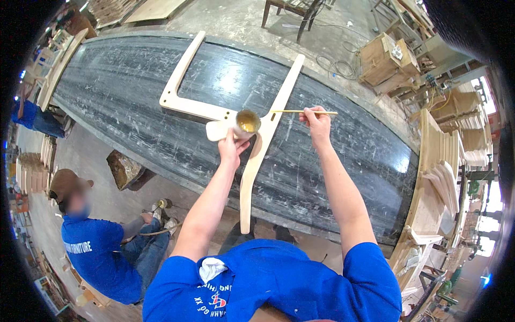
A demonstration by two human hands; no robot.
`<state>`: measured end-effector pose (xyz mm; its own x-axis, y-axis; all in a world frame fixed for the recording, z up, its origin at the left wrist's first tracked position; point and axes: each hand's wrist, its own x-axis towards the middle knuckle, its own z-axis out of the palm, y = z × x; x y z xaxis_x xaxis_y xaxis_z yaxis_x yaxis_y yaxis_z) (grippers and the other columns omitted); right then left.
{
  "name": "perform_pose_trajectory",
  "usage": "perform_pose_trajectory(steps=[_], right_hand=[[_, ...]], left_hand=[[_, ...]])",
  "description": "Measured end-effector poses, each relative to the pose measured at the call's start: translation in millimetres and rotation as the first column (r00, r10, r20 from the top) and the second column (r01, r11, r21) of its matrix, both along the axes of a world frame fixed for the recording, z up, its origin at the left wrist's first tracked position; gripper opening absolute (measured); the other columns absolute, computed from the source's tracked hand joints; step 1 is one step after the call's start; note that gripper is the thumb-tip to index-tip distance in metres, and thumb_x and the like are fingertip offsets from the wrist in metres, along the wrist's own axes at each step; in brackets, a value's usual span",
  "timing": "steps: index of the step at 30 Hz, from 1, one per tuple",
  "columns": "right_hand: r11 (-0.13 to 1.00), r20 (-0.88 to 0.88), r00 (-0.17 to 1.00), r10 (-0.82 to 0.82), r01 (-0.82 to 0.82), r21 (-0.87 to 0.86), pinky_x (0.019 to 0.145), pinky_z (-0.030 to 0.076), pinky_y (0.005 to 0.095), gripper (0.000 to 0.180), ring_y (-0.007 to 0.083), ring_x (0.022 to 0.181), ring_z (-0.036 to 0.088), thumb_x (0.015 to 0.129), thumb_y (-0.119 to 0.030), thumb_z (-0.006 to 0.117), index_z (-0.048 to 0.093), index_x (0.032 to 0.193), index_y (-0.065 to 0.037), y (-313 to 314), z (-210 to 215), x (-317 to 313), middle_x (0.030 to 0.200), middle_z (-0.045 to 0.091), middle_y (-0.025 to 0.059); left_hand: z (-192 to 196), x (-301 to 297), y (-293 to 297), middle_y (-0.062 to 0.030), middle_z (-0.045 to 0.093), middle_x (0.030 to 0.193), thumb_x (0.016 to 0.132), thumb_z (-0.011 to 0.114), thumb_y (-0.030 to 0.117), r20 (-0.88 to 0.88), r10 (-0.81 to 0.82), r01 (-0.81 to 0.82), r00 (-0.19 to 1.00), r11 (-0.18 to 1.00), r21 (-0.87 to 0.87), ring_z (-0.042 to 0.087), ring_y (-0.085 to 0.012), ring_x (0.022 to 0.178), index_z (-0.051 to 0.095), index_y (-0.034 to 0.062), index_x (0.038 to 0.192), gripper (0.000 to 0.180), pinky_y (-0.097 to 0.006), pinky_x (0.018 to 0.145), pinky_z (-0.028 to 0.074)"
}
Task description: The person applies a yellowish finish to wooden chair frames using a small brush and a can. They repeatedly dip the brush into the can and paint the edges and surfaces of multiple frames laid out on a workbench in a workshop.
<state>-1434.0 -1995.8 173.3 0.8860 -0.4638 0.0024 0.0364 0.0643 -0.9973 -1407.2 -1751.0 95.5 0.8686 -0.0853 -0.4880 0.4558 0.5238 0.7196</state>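
My left hand (232, 148) is closed around a cup (248, 115) with amber liquid inside, tilted so that its mouth shows. A pale rounded piece (216, 130) sticks out beside the cup; whether it belongs to the cup I cannot tell. In my right hand (317, 122), pinched between the fingers, is a thin stick (289, 111). Its tip is at a dark slot in a long curved wooden chair part (255, 161), which lies across the table. Left of it lies an L-shaped wooden part (188, 103) with small dark holes; the cup hides its near end.
Dark scuffed table (134, 80) stretches under the parts. A person in a blue shirt (99, 252) sits low at the left, near a rough block (124, 169). Stacked wooden parts (437, 155) stand at the right, a wooden crate (382, 58) and a dark chair (292, 8) beyond the table.
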Motion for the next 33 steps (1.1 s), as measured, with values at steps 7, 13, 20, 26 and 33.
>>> perform_pose_trajectory(steps=[7,13,20,26,33], right_hand=[[0.826,-0.109,0.99,0.094,-0.138,-0.546,0.055,0.041,0.0267,0.018,0.0103,0.058,0.049,0.081,-0.017,0.062,0.056,0.079,-0.001,4.5,1.4,22.7,0.061,0.055,0.0042],[0.735,-0.144,0.973,0.178,-0.229,-0.638,0.055,0.041,0.0284,0.017,0.0139,0.055,0.049,0.08,-0.015,0.062,0.055,0.078,0.0,8.5,-7.0,34.6,0.059,0.053,0.0092],[0.392,-0.295,0.913,0.281,-0.39,-0.833,0.062,0.047,0.0422,0.015,0.0372,0.07,0.058,0.081,-0.015,0.057,0.048,0.078,-0.003,19.2,-7.7,48.7,0.068,0.058,0.0183],[0.386,-0.395,0.859,0.326,-0.502,-0.774,0.061,0.047,0.0436,0.013,0.0367,0.07,0.059,0.083,-0.016,0.054,0.05,0.079,-0.004,31.5,-4.3,64.3,0.067,0.058,0.0177],[0.374,-0.446,0.857,0.257,-0.514,-0.772,0.062,0.047,0.0431,0.015,0.0356,0.069,0.06,0.082,-0.017,0.056,0.051,0.079,-0.004,26.6,-6.0,58.1,0.07,0.06,0.0192]], left_hand=[[-19.0,-85.4,22.8,-0.0093,0.059,0.095,0.095,0.041,0.033,-0.168,0.0,-0.022,0.986,0.991,-0.134,0.064,-0.0212,0.072,0.049,0.0043,0.109,0.033,-0.037,0.06,0.055],[-20.7,-103.9,21.3,-0.0129,0.059,0.097,0.095,0.043,0.029,-0.146,0.053,-0.066,0.988,0.994,-0.086,0.065,-0.0226,0.075,0.047,0.0005,0.113,0.035,-0.032,0.055,0.056],[-24.3,-106.6,16.6,-0.0128,0.061,0.095,0.095,0.045,0.028,-0.054,0.086,-0.09,0.995,0.992,-0.093,0.065,-0.0214,0.073,0.05,-0.0002,0.111,0.033,-0.03,0.056,0.056],[-25.8,-107.9,15.6,-0.0127,0.061,0.094,0.095,0.046,0.029,-0.019,0.1,-0.101,0.995,0.991,-0.091,0.065,-0.0209,0.073,0.051,-0.0008,0.111,0.034,-0.031,0.061,0.057],[-30.0,-111.3,15.7,-0.012,0.062,0.094,0.095,0.046,0.027,0.005,0.066,-0.066,0.998,0.995,-0.077,0.064,-0.0205,0.077,0.053,-0.0011,0.109,0.032,-0.031,0.064,0.056]])
